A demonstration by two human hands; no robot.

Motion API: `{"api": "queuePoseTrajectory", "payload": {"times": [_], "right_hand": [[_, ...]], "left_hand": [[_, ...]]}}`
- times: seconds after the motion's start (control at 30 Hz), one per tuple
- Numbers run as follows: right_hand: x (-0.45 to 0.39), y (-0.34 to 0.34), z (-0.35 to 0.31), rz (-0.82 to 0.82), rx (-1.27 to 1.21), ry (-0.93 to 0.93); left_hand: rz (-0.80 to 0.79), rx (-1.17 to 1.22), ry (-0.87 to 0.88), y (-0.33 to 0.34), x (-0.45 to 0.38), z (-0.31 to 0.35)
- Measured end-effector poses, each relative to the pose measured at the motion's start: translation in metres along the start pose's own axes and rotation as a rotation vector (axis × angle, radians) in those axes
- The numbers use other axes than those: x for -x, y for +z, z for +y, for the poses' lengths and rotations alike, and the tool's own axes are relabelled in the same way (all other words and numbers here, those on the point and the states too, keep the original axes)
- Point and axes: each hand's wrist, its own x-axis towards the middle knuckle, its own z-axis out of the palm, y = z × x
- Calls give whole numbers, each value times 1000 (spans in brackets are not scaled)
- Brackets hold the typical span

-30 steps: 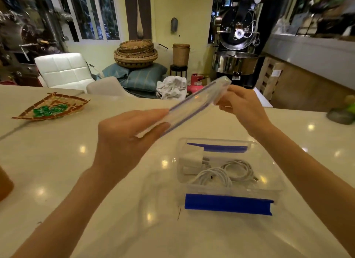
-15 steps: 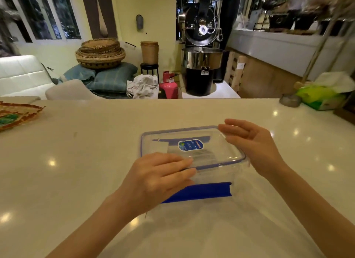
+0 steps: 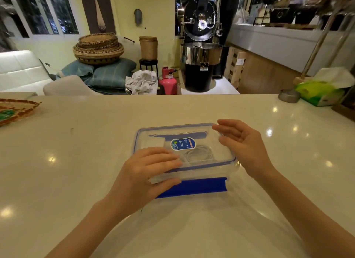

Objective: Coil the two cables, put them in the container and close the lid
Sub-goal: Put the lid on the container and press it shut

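A clear plastic container sits near the middle of the pale, glossy tabletop, with its blue-rimmed transparent lid lying on top of it. The lid carries a small blue label near its centre, and through the plastic the coiled white cables show inside, lying toward the right half of the container. The left hand rests on the near left corner of the lid, its fingers laid fairly flat and straight across the top while the thumb reaches along the near edge, pressing rather than grasping. The right hand is at the far right corner, its fingers loosely extended and slightly bent, their tips touching or just beside the lid's rim; it grips nothing. A blue latch flap on the near side of the container lies folded outward on the tabletop, not clipped over the lid, and a second blue flap shows through the plastic at the far side. At the left edge of the tabletop lies a woven tray with something green in it, and at the far right stands a green tissue pack beside a round metal base.
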Motion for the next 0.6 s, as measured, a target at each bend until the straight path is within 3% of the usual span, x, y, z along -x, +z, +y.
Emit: {"api": "queuePoseTrajectory", "payload": {"times": [0.3, 0.47, 0.6], "right_hand": [[5, -8, 4, -107, 253, -95], [37, -9, -4, -255, 489, -468], [52, -9, 9, -383, 850, -715]], "left_hand": [[-42, -5, -74, 0, 3, 0], [-98, -122, -34, -1, 6, 1], [-125, -302, 34, -2, 11, 7]]}}
